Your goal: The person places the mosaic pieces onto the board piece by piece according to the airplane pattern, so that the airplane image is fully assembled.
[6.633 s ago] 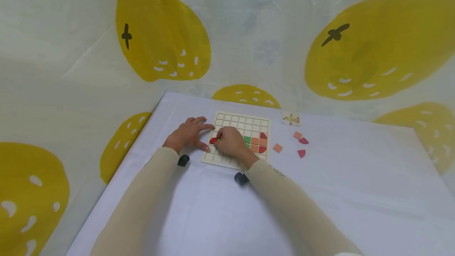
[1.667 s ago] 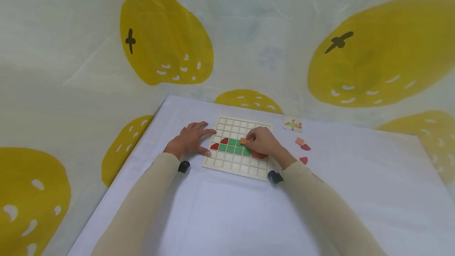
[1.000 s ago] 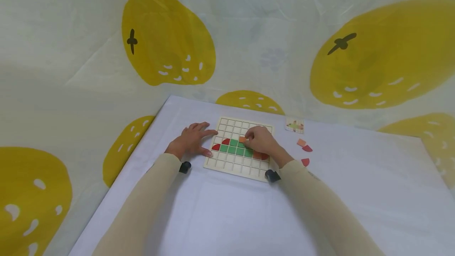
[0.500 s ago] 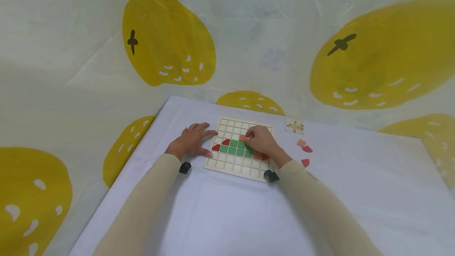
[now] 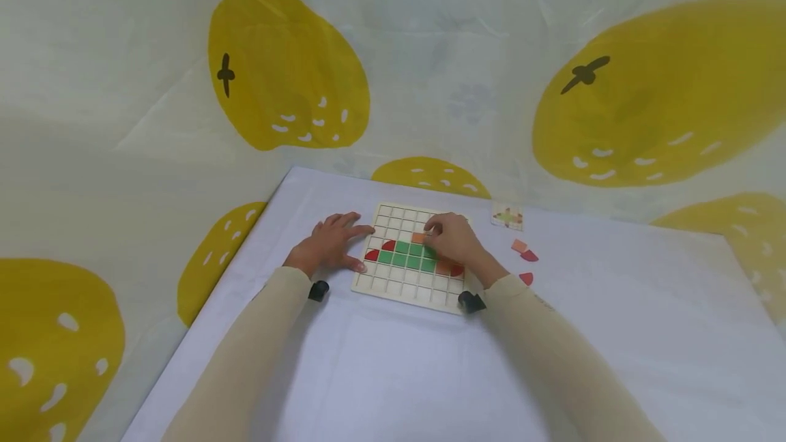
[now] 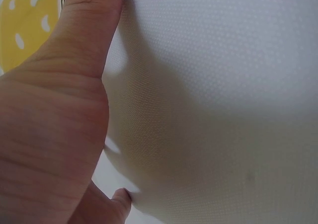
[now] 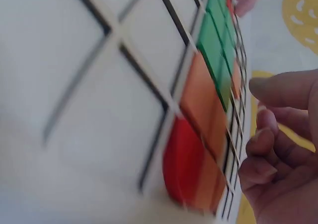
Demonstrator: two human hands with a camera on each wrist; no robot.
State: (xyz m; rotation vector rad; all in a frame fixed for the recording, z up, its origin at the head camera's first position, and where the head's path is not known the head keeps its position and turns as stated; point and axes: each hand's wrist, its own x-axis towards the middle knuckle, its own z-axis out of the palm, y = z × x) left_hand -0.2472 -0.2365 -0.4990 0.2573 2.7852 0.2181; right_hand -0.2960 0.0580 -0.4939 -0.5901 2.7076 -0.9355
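A pale grid board (image 5: 408, 290) lies on the table with several green squares (image 5: 399, 260) in two rows. Red quarter-circles (image 5: 372, 254) sit at the rows' left ends. An orange square (image 5: 419, 238) lies in a cell just above the green ones. Beside it is my right hand (image 5: 457, 241), thumb and forefinger apart and other fingers loosely curled. In the right wrist view, nothing shows between the thumb (image 7: 278, 90) and fingers. My left hand (image 5: 328, 243) spreads its fingers at the board's left edge, thumb and forefinger reaching the border. The right hand covers part of the board's right side.
Right of the board lie a loose orange square (image 5: 519, 245), a red quarter-circle (image 5: 529, 256) close against it and another red quarter-circle (image 5: 526, 279). A small pattern card (image 5: 507, 215) lies at the table's back edge. Behind hangs a cloth with yellow fruit prints.
Earlier my right hand worked at the board's left; later it pinched an orange square over the upper row. Now its fingers have come off that square. The left hand has stayed put.
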